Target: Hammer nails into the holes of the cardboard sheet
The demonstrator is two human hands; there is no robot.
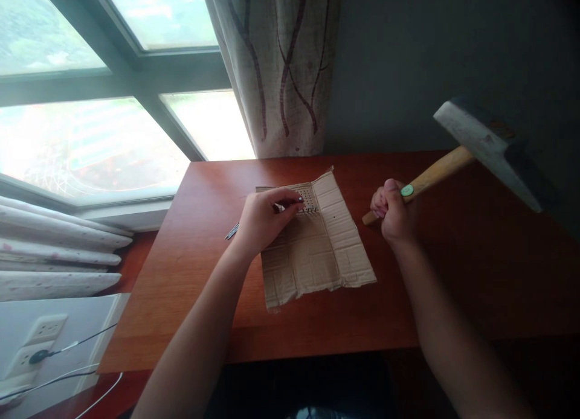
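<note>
My right hand (392, 209) is wrapped round the wooden handle of a hammer (483, 138), its grey metal head raised above the right of the table. My left hand (268, 218) pinches thumb and forefinger together over a small perforated board (309, 195), on what looks like a nail, mostly hidden by the fingers. A short row of nails (312, 210) stands along the board's near edge, beside the fingertips. Beneath the board lies a creased sheet of cardboard (312, 256). Several loose nails (232, 230) lie left of my left wrist, partly covered by it.
The reddish wooden table (190, 274) runs up to a dark wall (399, 75). Windows (122, 141) and a patterned curtain (290, 69) stand behind its left part. At lower left, a wall socket (45, 329) has a plug and cables beside the table edge.
</note>
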